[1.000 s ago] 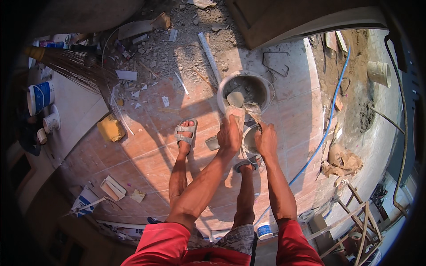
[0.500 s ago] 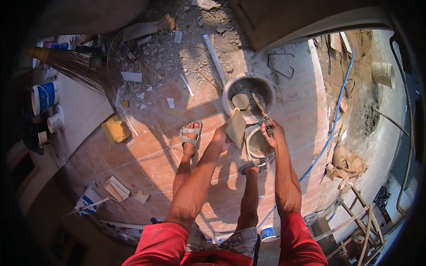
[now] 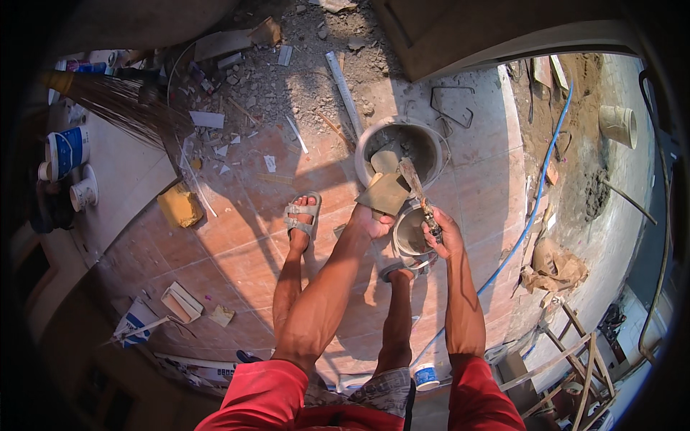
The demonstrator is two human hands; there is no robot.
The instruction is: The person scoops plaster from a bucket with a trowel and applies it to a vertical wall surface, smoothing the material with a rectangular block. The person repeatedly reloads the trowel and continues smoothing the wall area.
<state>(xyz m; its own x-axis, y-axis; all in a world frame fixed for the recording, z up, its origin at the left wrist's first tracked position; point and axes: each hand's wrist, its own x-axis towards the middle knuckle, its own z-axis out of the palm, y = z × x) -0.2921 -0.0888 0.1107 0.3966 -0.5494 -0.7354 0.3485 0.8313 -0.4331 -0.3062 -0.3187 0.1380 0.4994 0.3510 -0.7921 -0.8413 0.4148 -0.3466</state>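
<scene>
My left hand (image 3: 375, 223) grips a flat, squarish grey-tan tile (image 3: 387, 195) from below, its face tilted upward. In my right hand (image 3: 448, 234) is a trowel (image 3: 412, 179), its dirty blade reaching over the tile's right edge. Whether the blade touches the tile I cannot tell. Just beyond them stands a large round bucket (image 3: 361, 161) with grey mortar (image 3: 406, 136) inside. A lump or piece in it is partly hidden behind the tile. Below my right hand a smaller bucket (image 3: 411, 233) sits near my foot, partly covered.
Rubble (image 3: 316, 86) and a long white strip (image 3: 343, 93) lie beyond the bucket. A blue hose (image 3: 535, 208) runs along the right. On the left are a yellow block (image 3: 180, 205), a broom (image 3: 115, 104) and a blue-and-white pail (image 3: 70, 152). Wooden frames (image 3: 586, 366) lean at the lower right.
The trowel has come up out of the large bucket to the tile. My left hand has turned the tile flatter, with its face upward.
</scene>
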